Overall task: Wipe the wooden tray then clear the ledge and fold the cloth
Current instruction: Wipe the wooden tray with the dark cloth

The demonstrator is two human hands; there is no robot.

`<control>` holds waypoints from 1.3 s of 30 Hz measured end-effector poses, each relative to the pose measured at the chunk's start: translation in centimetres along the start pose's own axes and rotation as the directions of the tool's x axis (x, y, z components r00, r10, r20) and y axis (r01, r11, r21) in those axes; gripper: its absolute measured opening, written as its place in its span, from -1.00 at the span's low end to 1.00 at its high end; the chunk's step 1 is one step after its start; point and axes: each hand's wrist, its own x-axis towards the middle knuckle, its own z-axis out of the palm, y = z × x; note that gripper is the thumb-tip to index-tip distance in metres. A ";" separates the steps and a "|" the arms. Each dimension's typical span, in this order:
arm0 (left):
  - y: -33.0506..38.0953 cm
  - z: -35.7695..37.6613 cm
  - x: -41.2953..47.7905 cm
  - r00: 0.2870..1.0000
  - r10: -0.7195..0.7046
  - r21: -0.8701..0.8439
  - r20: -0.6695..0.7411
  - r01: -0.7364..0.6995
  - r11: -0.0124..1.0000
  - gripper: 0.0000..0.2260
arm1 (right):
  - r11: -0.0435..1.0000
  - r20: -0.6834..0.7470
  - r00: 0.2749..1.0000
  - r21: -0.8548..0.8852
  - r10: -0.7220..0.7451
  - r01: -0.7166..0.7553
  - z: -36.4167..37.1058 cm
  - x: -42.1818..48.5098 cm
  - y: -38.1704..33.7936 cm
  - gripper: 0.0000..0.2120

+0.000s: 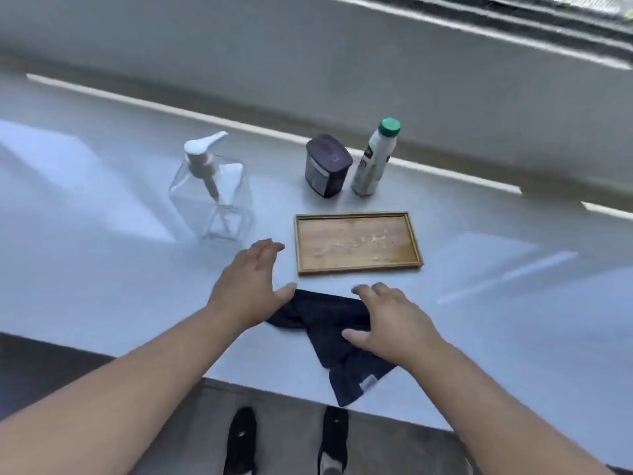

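A rectangular wooden tray (358, 242) lies flat on the white ledge (102, 269), with pale crumbs or smears across its floor. Just in front of it lies a crumpled dark cloth (329, 323), one corner hanging over the ledge's near edge. My left hand (248, 284) hovers over the cloth's left end, fingers spread, thumb at the fabric. My right hand (387, 320) rests flat on the cloth's right part, fingers apart. Neither hand is closed around anything.
A clear pump dispenser (212, 197) stands left of the tray. Behind the tray stand a dark lidded jar (327, 166) and a white bottle with a green cap (373, 159). The window frame runs along the back. My feet (287, 440) show on the floor below.
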 end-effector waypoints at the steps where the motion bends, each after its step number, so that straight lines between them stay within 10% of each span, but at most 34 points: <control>1: -0.1 1.0 0.6 1.000 -0.019 -0.013 -0.007 0.019 1.000 -0.30 | 0.999 0.068 0.998 -0.047 -0.018 0.021 1.2 0.1 0.3 -0.26; 5: 0.2 3.8 4.1 0.994 -0.033 -0.079 -0.100 0.025 0.997 -0.25 | 0.989 0.074 0.996 -0.136 -0.053 0.062 4.8 0.5 2.2 -0.51; 16: -0.2 8.1 10.8 0.986 0.115 0.012 -0.118 -0.114 0.993 0.16 | 0.776 -0.366 0.858 0.628 0.361 -0.058 -7.8 5.6 9.8 -0.74; 22: -0.5 8.7 11.5 0.988 0.101 0.048 -0.120 -0.096 0.994 0.20 | 0.903 -0.243 0.932 0.401 0.268 -0.155 -4.0 19.0 5.4 -0.75; 28: -0.3 9.1 11.8 0.974 0.086 -0.016 -0.211 -0.091 0.996 -0.09 | 0.909 -0.160 0.961 0.320 -0.227 0.268 0.1 18.2 -3.6 -0.75; 35: -0.4 9.0 11.8 0.984 0.087 0.007 -0.154 -0.087 0.996 0.18 | 0.914 -0.065 0.976 0.366 0.210 -0.173 -4.3 17.4 9.2 -0.81; 39: -0.6 8.9 11.9 0.981 0.094 -0.020 -0.170 -0.099 0.995 0.16 | 0.899 -0.108 0.987 0.435 0.116 -0.058 -3.0 19.5 4.0 -0.77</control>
